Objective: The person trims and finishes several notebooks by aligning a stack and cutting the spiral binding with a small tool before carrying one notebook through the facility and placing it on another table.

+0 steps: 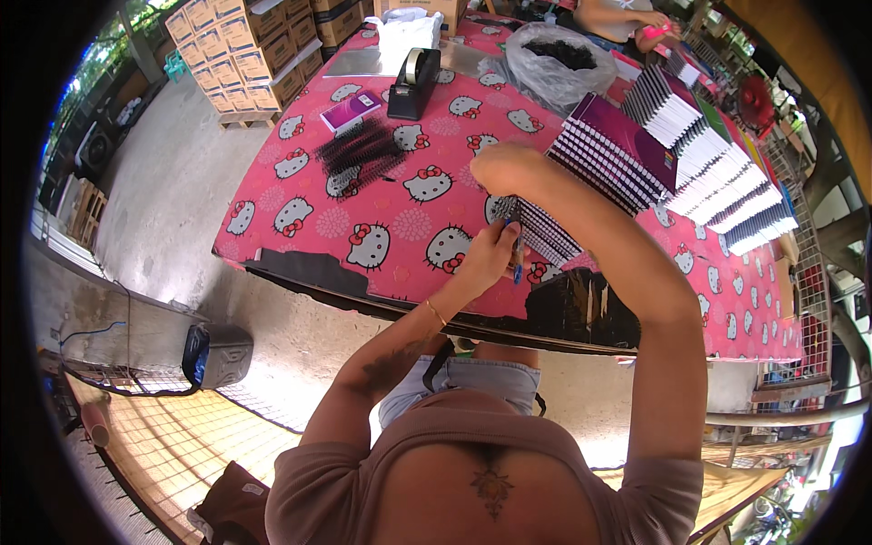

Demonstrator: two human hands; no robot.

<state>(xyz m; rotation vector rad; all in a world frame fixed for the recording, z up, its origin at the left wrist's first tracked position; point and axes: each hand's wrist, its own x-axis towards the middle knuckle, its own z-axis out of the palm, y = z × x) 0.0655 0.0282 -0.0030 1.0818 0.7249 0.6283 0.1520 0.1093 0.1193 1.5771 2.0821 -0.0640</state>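
Observation:
My left hand (489,255) is closed around a slim, blue-ended tool (518,271) near the table's front edge; its exact kind is hard to make out. Just beyond it, my right hand (500,171) bends over at the wrist, with its fingers hidden from view. Under and beside both hands lies a row of spiral-bound notebooks (548,238), their dark coils showing along the edges. To the left, a loose heap of black binding coils (357,162) rests on the pink cat-patterned tablecloth (409,227).
Stacked purple-covered notebooks (619,136) and white-paged notebooks (727,186) fill the right side. A black tape dispenser (414,86), a small purple notebook (351,110) and a plastic bag (545,77) of black coils stand farther back. Another person (618,18) sits across the table.

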